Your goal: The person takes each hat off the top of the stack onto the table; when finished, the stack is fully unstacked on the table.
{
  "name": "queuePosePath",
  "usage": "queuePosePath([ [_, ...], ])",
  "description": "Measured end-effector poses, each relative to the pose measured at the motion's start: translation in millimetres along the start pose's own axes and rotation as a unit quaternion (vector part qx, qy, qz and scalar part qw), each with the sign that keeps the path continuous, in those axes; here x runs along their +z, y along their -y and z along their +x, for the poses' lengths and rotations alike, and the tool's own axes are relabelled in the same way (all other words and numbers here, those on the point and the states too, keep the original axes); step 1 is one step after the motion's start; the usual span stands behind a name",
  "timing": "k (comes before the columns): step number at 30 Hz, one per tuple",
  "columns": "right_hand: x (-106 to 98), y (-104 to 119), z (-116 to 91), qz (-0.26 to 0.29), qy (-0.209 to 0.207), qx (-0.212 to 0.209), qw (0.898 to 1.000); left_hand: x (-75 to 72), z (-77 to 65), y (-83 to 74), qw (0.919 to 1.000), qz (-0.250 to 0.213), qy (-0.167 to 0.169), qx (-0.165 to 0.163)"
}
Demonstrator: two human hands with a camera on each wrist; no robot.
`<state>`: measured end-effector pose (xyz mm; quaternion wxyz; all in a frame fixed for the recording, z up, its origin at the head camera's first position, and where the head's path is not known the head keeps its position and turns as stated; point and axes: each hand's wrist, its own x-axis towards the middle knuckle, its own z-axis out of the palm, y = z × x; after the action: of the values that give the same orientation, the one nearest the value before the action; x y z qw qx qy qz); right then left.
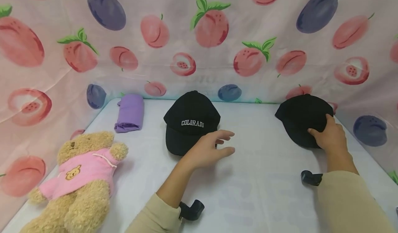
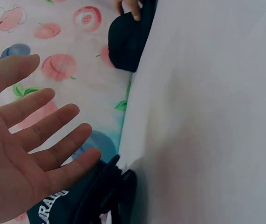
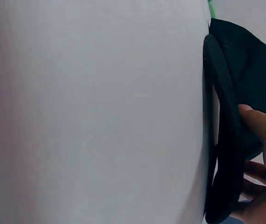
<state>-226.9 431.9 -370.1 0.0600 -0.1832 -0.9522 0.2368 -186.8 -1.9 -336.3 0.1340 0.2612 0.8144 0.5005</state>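
A plain black cap is at the back right of the white table. My right hand grips its near right side, and in the right wrist view the thumb lies on the crown with the other fingers beside the brim. A second black cap, lettered COLORADO in white, sits at the back middle. My left hand, fingers spread and holding nothing, hovers over the table in front of that cap's right side, covering part of its brim. In the left wrist view the palm faces the camera.
A teddy bear in a pink top lies on the left. Behind it is a folded purple cloth. A fruit-print curtain hangs behind and along both sides of the white table. Black wrist mounts stick out at both sleeves.
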Motion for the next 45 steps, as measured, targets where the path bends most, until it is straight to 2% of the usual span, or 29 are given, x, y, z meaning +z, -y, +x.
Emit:
queuePosePath([
  [7, 0, -4, 6, -0.013, -0.007, 0.009, 1.000, -15.8, -13.1, -4.5, 0.9995, -0.003, -0.032, -0.005],
  [10, -2, -4, 8, -0.012, -0.007, 0.025, 1.000, -23.8, -16.3, -4.5, 0.9987, -0.002, -0.051, -0.002],
  [23, -7, -11, 19, -0.017, 0.015, 0.053, 0.998, -64.6, -28.2, 5.6, 0.9896, -0.040, -0.138, -0.006],
  [29, -11, -10, 22, -0.036, 0.012, 0.055, 0.998, -77.7, -33.4, 14.0, 0.9856, -0.075, -0.151, -0.014],
  [34, -15, -11, 19, -0.026, 0.012, 0.043, 0.999, -87.3, -36.2, 19.3, 0.9811, -0.089, -0.169, -0.028],
  [39, -19, -2, 17, -0.004, 0.009, 0.049, 0.999, -95.7, -39.8, 22.1, 0.9766, -0.093, -0.190, -0.037],
  [45, -26, 26, 14, 0.016, -0.020, 0.035, 0.999, -99.9, -42.5, 27.0, 0.9715, -0.095, -0.209, -0.060],
])
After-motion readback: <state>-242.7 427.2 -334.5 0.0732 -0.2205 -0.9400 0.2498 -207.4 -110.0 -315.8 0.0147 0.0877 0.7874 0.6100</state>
